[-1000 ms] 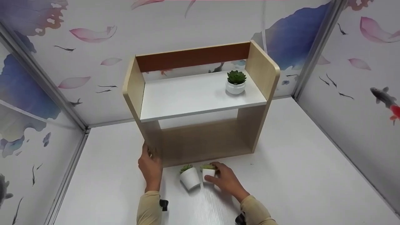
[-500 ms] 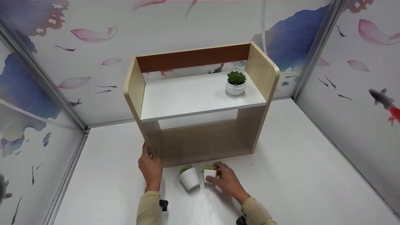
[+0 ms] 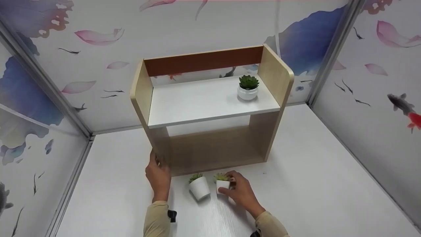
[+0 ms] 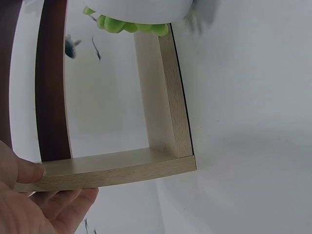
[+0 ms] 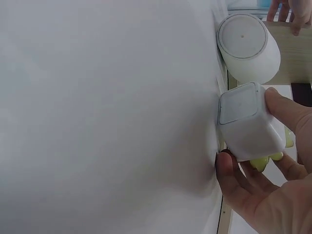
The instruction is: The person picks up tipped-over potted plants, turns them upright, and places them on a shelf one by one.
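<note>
My left hand (image 3: 158,177) grips the left side panel of a small wooden shelf (image 3: 213,149), thumb on one face and fingers on the other, as the left wrist view shows. My right hand (image 3: 242,191) holds a small square white pot with a yellow-green succulent (image 3: 222,186) between thumb and fingers, in front of the shelf. In the right wrist view the pot's square base (image 5: 239,103) faces the camera. Left of it, a round white pot with a green succulent (image 3: 199,188) lies tipped on the table, its plant toward the shelf.
A dark green succulent in a round white pot (image 3: 248,87) stands at the right of the shelf's white upper board (image 3: 194,102). The white table (image 3: 315,171) extends on both sides. Printed wall panels (image 3: 197,26) enclose the table at the back and sides.
My right hand has shifted slightly right with the square pot, widening the gap to the tipped round pot. My left hand and the shelf look unmoved.
</note>
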Available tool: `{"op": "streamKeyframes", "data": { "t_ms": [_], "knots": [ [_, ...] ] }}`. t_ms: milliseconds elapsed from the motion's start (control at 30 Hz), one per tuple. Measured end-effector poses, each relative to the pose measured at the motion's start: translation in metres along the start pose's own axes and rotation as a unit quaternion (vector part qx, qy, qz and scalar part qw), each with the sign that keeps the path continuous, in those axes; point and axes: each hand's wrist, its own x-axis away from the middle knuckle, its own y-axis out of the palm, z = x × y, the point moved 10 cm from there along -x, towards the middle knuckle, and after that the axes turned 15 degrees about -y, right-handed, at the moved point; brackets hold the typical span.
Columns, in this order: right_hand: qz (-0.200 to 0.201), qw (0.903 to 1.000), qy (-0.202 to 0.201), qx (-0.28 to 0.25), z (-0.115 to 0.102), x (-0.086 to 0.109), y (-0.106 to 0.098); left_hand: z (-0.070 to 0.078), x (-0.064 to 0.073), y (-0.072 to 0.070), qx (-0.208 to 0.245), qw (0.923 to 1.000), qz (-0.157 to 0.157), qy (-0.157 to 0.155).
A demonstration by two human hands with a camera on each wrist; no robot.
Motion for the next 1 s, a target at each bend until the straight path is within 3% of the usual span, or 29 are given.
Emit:
{"op": "streamKeyframes", "data": {
  "t_ms": [367, 633, 800, 1000],
  "knots": [
    [-0.009, 0.9998, -0.018, -0.005, -0.005, 0.005, 0.002, 0.0, -0.001, -0.001, 0.004, 1.0, 0.002, -0.004],
    [-0.013, 0.9998, -0.001, -0.016, -0.005, 0.006, 0.005, 0.001, -0.001, -0.002, 0.005, 1.0, 0.003, -0.004],
    [-0.014, 0.9997, -0.019, -0.001, -0.01, 0.006, 0.005, 0.001, 0.0, -0.002, 0.003, 1.0, 0.003, -0.002],
    [-0.033, 0.9965, -0.055, 0.053, -0.018, 0.007, 0.008, 0.002, 0.0, -0.002, 0.01, 0.9999, 0.001, 0.002]
  ]
}}
